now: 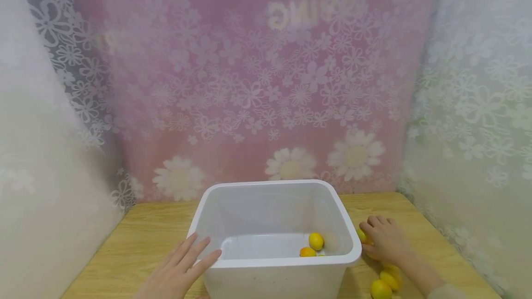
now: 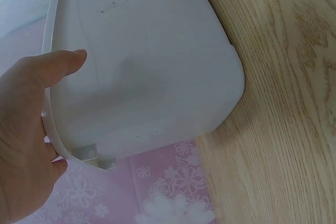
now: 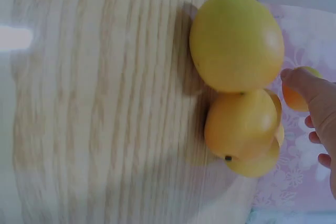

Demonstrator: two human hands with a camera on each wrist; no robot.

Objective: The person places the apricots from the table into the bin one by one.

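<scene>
A white plastic tub (image 1: 274,262) stands on the table. My left hand (image 1: 178,266) lies over its near left rim, fingers spread and fairly straight; in the left wrist view the thumb (image 2: 60,66) is outside the wall. Beyond the tub's right side, my right hand (image 1: 384,239) pinches a yellow-orange fruit (image 3: 296,98) between thumb and fingers. Inside the tub, toward the right, lie a yellow fruit (image 1: 316,241) and an orange one (image 1: 308,252); the near wall hides part of the floor there. More yellow fruits (image 1: 381,289) sit below my right wrist.
The wood-grain table (image 1: 137,243) extends on both sides of the tub. A pink flowered curtain (image 1: 249,82) hangs behind it, with pale flowered sheets at left and right. Close to the right wrist camera, a large-looking yellow fruit (image 3: 236,43) touches an orange-yellow one (image 3: 241,121).
</scene>
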